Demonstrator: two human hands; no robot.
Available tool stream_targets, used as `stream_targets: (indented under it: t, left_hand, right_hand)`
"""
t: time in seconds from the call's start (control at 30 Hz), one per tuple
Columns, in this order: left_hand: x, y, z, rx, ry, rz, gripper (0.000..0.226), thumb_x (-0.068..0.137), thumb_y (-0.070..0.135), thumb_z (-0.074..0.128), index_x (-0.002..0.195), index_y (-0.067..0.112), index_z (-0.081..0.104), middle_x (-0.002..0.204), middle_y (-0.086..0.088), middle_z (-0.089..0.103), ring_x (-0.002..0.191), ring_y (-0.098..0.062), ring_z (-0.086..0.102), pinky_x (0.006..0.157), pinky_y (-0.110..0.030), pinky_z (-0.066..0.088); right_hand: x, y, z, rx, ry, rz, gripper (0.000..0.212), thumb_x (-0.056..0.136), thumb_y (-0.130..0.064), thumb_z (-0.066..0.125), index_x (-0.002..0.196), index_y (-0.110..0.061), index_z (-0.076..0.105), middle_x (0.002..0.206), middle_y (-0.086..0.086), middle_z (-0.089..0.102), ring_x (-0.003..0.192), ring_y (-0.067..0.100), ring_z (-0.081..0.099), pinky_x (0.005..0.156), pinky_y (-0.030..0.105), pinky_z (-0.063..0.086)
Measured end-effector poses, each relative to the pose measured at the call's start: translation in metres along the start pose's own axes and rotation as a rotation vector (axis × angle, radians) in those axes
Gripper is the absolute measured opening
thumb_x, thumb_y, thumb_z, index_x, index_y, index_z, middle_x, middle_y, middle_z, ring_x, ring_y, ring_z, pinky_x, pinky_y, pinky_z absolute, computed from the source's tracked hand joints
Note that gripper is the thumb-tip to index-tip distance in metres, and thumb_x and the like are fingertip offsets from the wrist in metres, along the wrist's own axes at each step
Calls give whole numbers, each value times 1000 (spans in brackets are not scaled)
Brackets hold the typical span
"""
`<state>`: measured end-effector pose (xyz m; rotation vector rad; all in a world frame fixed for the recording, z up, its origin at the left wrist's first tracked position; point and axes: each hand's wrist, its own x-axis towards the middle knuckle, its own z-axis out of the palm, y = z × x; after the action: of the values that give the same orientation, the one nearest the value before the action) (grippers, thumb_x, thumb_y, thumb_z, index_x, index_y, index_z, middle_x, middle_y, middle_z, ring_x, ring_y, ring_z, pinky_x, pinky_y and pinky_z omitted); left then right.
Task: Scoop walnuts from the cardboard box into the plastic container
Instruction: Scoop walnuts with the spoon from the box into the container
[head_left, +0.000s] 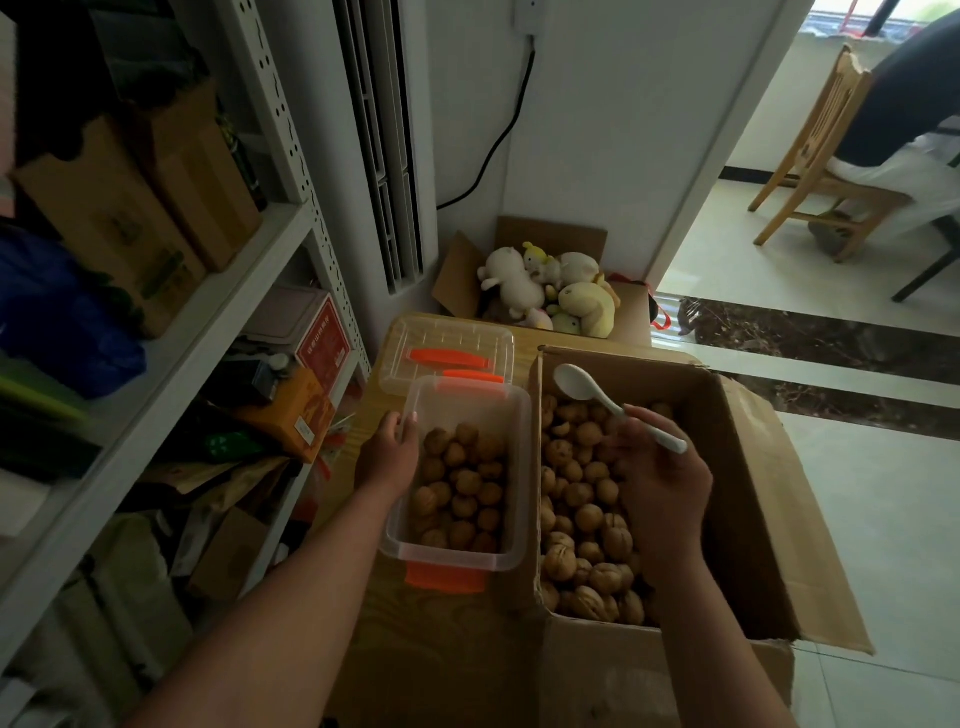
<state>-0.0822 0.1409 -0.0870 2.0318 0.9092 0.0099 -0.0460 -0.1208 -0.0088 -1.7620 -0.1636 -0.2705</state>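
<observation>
- Step as I read it: spoon is up and empty over the cardboard box, so next is a dip into the walnuts.
- To do it well: drive the bowl in low and flat under a nut or two, lift level, cross the box wall slowly, and tip only once over the plastic container. Small bowl, round nuts, so they'll roll off if I rush.
- Container sits on the counter, touching the box's left wall, approx half full; short carry.
- Right hand: over the box, palm toward me, fingers clamped on the spoon's handle end, bowl pointing away and up.
- Left hand: at the container's far-left corner, fingers seemingly hooked over the rim to steady it; dim there, so not 100% sure.
- Lid lies behind the container, out of the way.
</observation>
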Motion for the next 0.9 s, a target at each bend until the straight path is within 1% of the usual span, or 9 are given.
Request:
stream_targets:
  t: [0.13, 0.2, 0.27, 0.43, 0.57, 0.63, 0.77, 0.83, 0.9]
  left_hand:
    - [1, -1, 0, -3, -4, -9, 53, 100, 49, 29, 143, 19, 38, 139, -9, 50, 123, -30, 50, 92, -39, 41]
    - [1, -2, 0, -7, -4, -6, 53, 100, 50, 29, 142, 19, 39, 139, -9, 51, 122, -30, 50, 93, -40, 42]
    - [1, -2, 1, -8, 1, -6, 52, 100, 50, 29, 141, 19, 40, 139, -9, 51, 122, -31, 50, 94, -40, 42]
    - [1, -2, 1, -2, 2, -8, 53, 100, 49, 30, 143, 18, 38, 140, -11, 50, 124, -31, 49, 93, -39, 40]
    - [3, -4, 1, 9, 5, -2, 53, 100, 49, 30, 142, 18, 39, 139, -11, 51, 123, -32, 50, 93, -41, 42]
    - [3, -4, 2, 18, 4, -10, 54, 100, 50, 29, 143, 19, 37, 140, -10, 50, 124, -31, 49, 94, -42, 42]
    - [3, -4, 2, 9, 3, -3, 54, 100, 50, 29, 143, 19, 37, 140, -10, 49, 124, -31, 49, 92, -40, 41]
    - [3, -5, 2, 6, 3, -2, 53, 100, 50, 29, 142, 19, 38, 139, -10, 50, 123, -31, 49, 90, -38, 41]
    - [4, -5, 2, 14, 2, -4, 54, 100, 50, 29, 143, 19, 38, 139, -10, 50, 123, -31, 49, 91, -39, 41]
  right_hand:
    - [5, 19, -17, -206, 66, 17, 14, 91, -9, 57, 97, -19, 65, 89, 6, 68, 83, 21, 67, 66, 21, 53]
    - [5, 27, -22, -317, 63, 49, 12, 90, -7, 57, 95, -13, 67, 87, 5, 66, 80, 19, 64, 59, 15, 44]
    - [2, 34, -25, -414, 44, 79, 10, 89, -6, 58, 95, -6, 67, 86, 5, 65, 79, 17, 60, 59, 14, 37]
    - [-4, 48, -32, -508, 11, 142, 11, 87, -4, 59, 96, -6, 66, 88, 10, 66, 81, 20, 60, 62, 21, 42]
    - [-7, 53, -27, -630, -116, 75, 13, 88, -5, 59, 98, -3, 67, 90, 11, 65, 79, 23, 61, 63, 31, 49]
    - [-7, 53, -25, -646, -131, 58, 11, 91, -11, 56, 92, -4, 66, 84, 8, 63, 72, 22, 60, 60, 36, 52]
    - [-5, 60, -24, -560, -76, 160, 16, 92, -12, 55, 78, -7, 60, 69, 6, 60, 61, 22, 58, 51, 32, 47]
    - [-5, 63, -27, -490, 7, 247, 18, 93, -16, 54, 76, -12, 57, 66, 8, 60, 60, 26, 60, 53, 37, 49]
    - [-6, 67, -33, -440, 118, 358, 21, 95, -19, 52, 79, -8, 58, 63, 7, 59, 58, 23, 59, 54, 31, 46]
